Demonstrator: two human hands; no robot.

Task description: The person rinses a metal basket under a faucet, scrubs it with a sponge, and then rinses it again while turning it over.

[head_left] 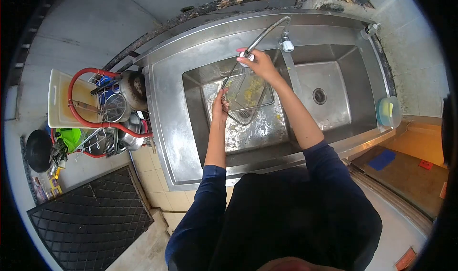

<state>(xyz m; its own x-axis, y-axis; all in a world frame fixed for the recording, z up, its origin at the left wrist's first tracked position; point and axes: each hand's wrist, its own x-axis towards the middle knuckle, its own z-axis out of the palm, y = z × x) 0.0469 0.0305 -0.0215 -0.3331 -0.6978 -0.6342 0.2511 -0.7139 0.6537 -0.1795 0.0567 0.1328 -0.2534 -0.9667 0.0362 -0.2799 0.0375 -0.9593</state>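
Note:
My left hand is closed on the left edge of a clear, rectangular, dark-rimmed container, which is tilted over the left sink basin. My right hand grips the white spray head at the end of a flexible metal faucet hose. The spray head points down over the container. Yellow food bits show in and behind the container, and more are scattered on the wet basin floor.
A second basin with a drain lies to the right. A plastic tub with a yellow sponge stands at the right edge. On the left, a red-framed dish rack holds a cutting board, a strainer and pots. A black pan hangs lower left.

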